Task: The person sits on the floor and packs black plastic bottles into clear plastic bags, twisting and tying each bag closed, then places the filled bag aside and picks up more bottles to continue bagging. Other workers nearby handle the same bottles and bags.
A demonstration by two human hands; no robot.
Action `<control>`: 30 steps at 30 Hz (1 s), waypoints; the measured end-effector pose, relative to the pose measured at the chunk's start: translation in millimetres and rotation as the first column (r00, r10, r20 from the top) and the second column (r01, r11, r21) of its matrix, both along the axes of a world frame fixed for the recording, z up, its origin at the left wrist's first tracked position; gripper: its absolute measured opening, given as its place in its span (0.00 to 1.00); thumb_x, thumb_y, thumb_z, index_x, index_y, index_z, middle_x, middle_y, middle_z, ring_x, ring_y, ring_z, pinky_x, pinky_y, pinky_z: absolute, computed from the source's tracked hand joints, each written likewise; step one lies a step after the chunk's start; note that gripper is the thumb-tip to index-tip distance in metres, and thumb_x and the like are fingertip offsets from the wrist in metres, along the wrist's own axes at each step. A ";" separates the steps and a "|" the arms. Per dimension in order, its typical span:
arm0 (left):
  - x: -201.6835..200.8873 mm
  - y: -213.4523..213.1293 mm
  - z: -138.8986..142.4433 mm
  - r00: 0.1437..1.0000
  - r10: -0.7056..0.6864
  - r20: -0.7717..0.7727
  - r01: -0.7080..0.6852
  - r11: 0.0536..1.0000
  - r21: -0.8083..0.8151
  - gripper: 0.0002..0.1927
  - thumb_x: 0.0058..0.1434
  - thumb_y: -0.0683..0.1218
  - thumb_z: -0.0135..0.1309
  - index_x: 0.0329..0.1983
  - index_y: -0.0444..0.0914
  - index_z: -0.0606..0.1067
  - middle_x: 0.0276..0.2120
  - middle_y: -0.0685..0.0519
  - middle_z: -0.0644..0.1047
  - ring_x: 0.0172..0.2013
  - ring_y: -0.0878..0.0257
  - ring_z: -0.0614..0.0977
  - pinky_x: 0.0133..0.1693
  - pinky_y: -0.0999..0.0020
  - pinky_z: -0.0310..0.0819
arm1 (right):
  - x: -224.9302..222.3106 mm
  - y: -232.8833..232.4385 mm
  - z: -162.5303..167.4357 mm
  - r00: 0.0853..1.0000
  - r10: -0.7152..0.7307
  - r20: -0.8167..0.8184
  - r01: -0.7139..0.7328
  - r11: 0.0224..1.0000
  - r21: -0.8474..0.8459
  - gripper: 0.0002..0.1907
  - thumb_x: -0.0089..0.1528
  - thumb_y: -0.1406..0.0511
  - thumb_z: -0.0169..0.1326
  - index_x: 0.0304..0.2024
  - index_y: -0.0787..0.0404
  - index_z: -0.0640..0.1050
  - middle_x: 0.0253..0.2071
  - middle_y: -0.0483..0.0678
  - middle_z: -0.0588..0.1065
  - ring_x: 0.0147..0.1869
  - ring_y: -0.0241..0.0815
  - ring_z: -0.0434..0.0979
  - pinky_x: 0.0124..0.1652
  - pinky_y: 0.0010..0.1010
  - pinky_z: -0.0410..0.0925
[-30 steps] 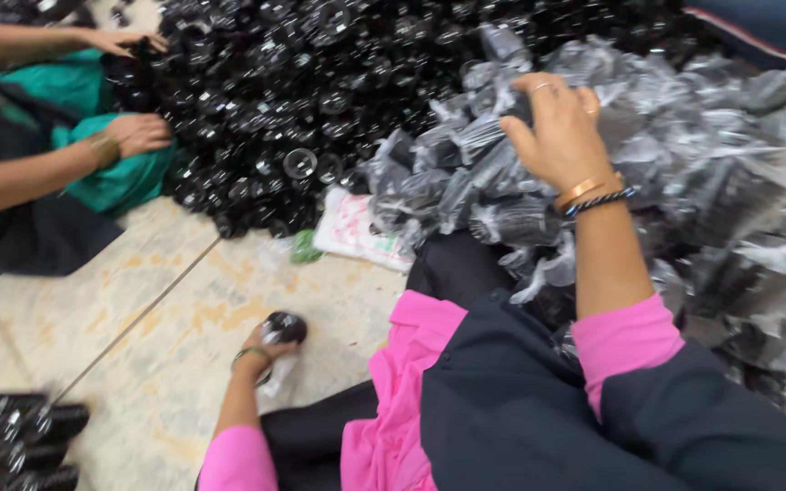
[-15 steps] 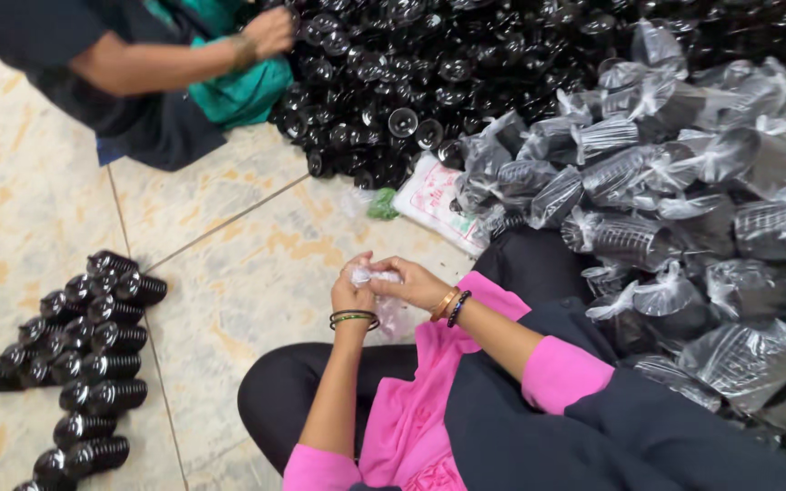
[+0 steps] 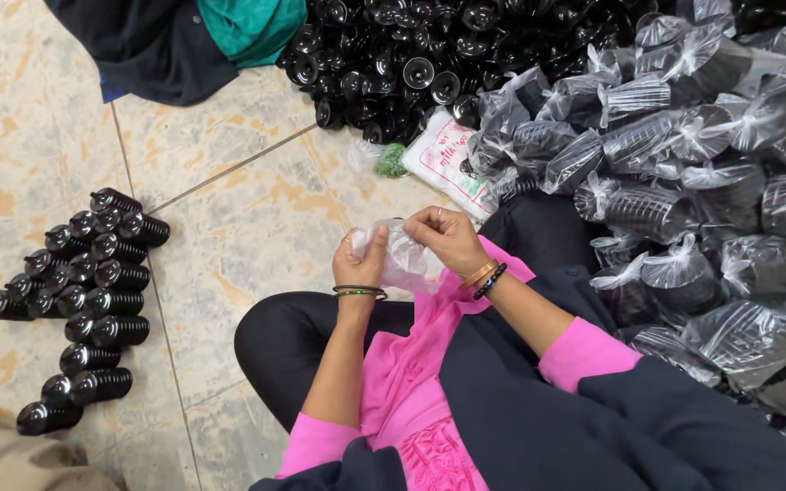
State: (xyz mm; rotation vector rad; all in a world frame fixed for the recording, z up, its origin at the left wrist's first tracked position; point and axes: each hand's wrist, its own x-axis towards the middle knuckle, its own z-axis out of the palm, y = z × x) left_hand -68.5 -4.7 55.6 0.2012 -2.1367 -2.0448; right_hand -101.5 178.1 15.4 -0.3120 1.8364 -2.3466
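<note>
Both hands meet at frame centre: left hand (image 3: 359,264) and right hand (image 3: 448,238) pinch a clear plastic bag (image 3: 400,257) with curled fingers; its contents are hard to make out. Bagged black parts (image 3: 684,209) run off the right edge.

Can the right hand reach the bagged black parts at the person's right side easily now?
Probably yes. The bagged black parts lie heaped close beside the right hand, with nothing between them. But both it and the left hand hold a clear plastic bag, so it is occupied.
</note>
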 end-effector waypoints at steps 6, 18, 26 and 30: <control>12.1 -8.5 -7.2 0.997 -0.055 0.045 0.046 0.981 0.187 0.12 0.65 0.50 0.60 0.36 0.35 0.78 0.29 0.61 0.78 0.28 0.74 0.74 0.30 0.75 0.67 | 6.1 -4.7 8.2 0.998 0.061 -0.022 -0.061 0.997 -0.043 0.08 0.66 0.67 0.58 0.45 0.66 0.81 0.41 0.38 0.78 0.44 0.25 0.74 0.46 0.20 0.69; 23.0 -10.5 -17.1 0.992 -0.018 0.121 -0.011 0.971 0.240 0.14 0.62 0.51 0.64 0.34 0.36 0.78 0.28 0.60 0.77 0.27 0.73 0.73 0.28 0.75 0.66 | 10.1 -12.2 -6.8 0.981 0.081 0.174 -0.075 0.996 -0.045 0.10 0.69 0.62 0.58 0.39 0.63 0.81 0.31 0.39 0.77 0.32 0.27 0.70 0.34 0.21 0.65; 35.0 -9.0 -16.4 0.993 -0.013 0.118 0.026 0.993 -0.114 0.21 0.67 0.56 0.58 0.27 0.36 0.74 0.20 0.59 0.72 0.23 0.73 0.68 0.24 0.74 0.62 | 10.3 -0.6 8.7 0.969 0.234 0.073 -0.218 0.960 -0.178 0.07 0.67 0.63 0.56 0.38 0.61 0.78 0.36 0.41 0.79 0.36 0.26 0.71 0.39 0.20 0.67; 40.4 -5.0 -8.0 0.988 -0.128 0.088 0.121 0.989 0.081 0.19 0.69 0.55 0.55 0.31 0.36 0.75 0.25 0.59 0.74 0.28 0.72 0.72 0.30 0.74 0.66 | 14.0 -2.3 8.1 0.866 0.353 0.354 -0.208 0.898 -0.387 0.08 0.67 0.60 0.54 0.35 0.56 0.74 0.23 0.39 0.72 0.21 0.27 0.63 0.22 0.19 0.58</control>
